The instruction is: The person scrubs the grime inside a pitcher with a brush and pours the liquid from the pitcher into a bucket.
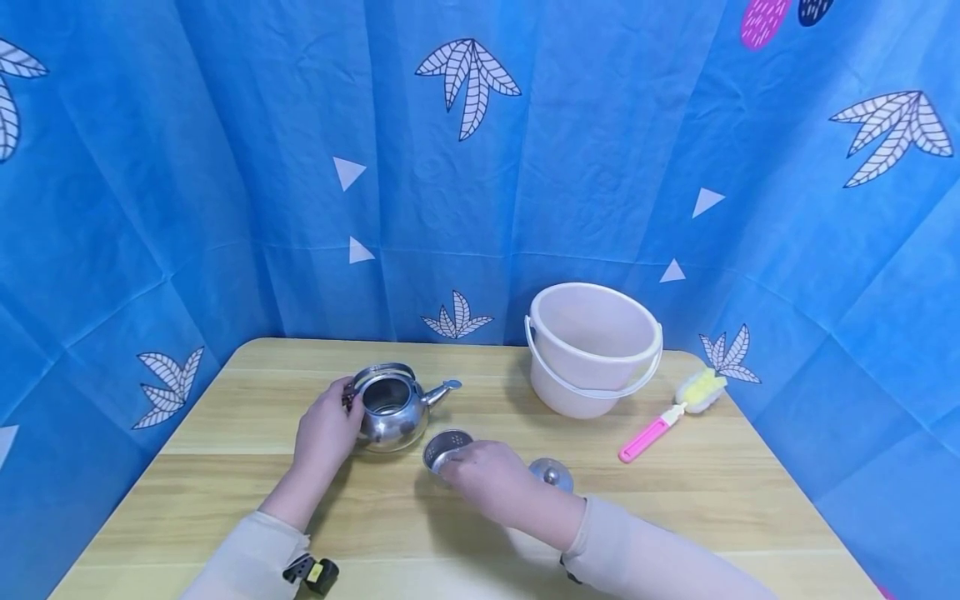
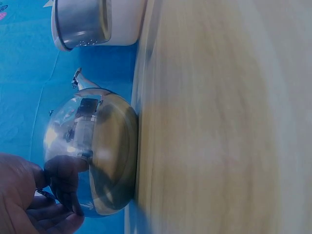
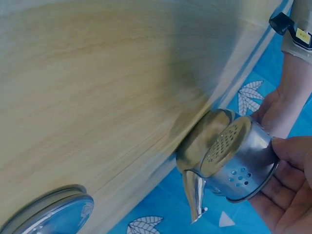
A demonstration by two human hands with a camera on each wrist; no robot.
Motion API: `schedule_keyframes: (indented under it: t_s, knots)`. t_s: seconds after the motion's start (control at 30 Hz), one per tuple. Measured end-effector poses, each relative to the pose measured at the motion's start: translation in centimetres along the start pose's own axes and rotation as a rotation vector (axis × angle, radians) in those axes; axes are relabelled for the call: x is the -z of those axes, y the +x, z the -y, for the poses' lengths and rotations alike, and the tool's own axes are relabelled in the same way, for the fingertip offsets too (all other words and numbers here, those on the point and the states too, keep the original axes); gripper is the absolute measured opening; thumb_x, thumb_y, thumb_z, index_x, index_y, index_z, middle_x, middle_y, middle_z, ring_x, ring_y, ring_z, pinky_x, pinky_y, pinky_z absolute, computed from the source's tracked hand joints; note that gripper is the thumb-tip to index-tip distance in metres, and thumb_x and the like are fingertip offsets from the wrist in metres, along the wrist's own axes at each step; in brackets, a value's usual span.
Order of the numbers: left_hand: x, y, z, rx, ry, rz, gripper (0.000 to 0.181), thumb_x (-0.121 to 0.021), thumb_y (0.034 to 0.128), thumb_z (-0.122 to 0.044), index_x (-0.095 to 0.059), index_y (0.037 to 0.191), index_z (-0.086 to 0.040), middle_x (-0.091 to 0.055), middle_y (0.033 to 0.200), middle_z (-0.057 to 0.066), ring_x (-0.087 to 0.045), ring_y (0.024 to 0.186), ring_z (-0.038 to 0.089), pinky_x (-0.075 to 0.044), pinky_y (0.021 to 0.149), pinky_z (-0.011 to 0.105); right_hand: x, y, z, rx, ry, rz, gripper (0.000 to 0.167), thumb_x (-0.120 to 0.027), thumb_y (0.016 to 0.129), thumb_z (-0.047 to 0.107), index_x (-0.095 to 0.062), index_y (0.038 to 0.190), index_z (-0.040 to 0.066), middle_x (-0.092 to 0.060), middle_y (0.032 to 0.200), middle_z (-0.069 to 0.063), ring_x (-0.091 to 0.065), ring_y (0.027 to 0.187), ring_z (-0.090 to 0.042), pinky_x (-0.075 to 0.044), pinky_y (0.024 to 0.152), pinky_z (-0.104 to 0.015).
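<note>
A shiny steel teapot (image 1: 392, 425) stands lidless on the table, its spout pointing right. My left hand (image 1: 330, 425) holds the teapot's handle side, the fingers curled at the handle in the left wrist view. With my right hand (image 1: 491, 479) I pinch the rim of a steel strainer basket (image 3: 243, 161) with holes in its base and side. The strainer is held above the table, to the right of the teapot. Partly behind my right wrist, the domed teapot lid (image 1: 552, 473) with a round knob lies on the table.
A white bucket (image 1: 577, 385) with its handle hanging down stands at the back right. Beside it lies a sponge brush (image 1: 701, 390) with a pink handle. Blue patterned curtain (image 1: 450, 208) surrounds the wooden table (image 1: 675, 525) at the back and sides.
</note>
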State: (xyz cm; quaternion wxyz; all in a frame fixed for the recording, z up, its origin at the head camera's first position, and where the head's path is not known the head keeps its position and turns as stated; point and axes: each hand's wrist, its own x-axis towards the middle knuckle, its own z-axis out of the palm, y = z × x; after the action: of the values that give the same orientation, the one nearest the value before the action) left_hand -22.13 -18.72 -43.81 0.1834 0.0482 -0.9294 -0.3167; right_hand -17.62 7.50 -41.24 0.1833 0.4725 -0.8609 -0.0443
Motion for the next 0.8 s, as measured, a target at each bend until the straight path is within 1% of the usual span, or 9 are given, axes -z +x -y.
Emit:
schedule_keyframes:
  t_s: [0.27,0.53,0.63,0.8]
  knots:
    - [-0.1,0.0,0.2,0.009,0.0,0.008,0.044,-0.053,0.1,-0.02,-0.053,0.137,0.005,-0.062,0.127,0.029,-0.062,0.111,0.048,-0.05,0.088,0.061,-0.1,-0.8,0.1,0.007,0.01,0.012,0.018,-0.076,0.082,0.008,-0.07,0.077,0.024,-0.061,0.066,0.013,-0.05,0.057,0.001,-0.043,0.053,-0.012]
    - [-0.1,0.0,0.2,0.007,-0.001,-0.001,0.044,-0.053,0.1001,-0.019,-0.054,0.136,0.005,-0.063,0.126,0.029,-0.062,0.112,0.047,-0.051,0.089,0.06,-0.2,-1.5,0.0,0.022,0.001,-0.032,0.023,-0.074,0.078,0.004,-0.065,0.07,0.023,-0.057,0.063,0.014,-0.047,0.055,0.001,-0.041,0.052,-0.012]
    - [-0.2,0.0,0.2,0.007,-0.002,-0.001,0.044,-0.053,0.0999,-0.019,-0.054,0.136,0.005,-0.063,0.126,0.029,-0.062,0.112,0.047,-0.051,0.089,0.06,-0.3,-1.7,0.0,0.019,-0.008,-0.025,0.024,-0.074,0.077,0.003,-0.064,0.069,0.023,-0.055,0.061,0.014,-0.046,0.054,0.001,-0.039,0.05,-0.012]
    - [-0.1,0.0,0.2,0.006,0.002,-0.001,0.044,-0.053,0.0998,-0.019,-0.054,0.136,0.005,-0.063,0.126,0.029,-0.062,0.111,0.048,-0.051,0.088,0.06,-0.3,-2.0,0.0,0.011,0.017,-0.002,0.024,-0.073,0.076,0.002,-0.063,0.069,0.023,-0.054,0.061,0.014,-0.045,0.054,0.001,-0.038,0.05,-0.013]
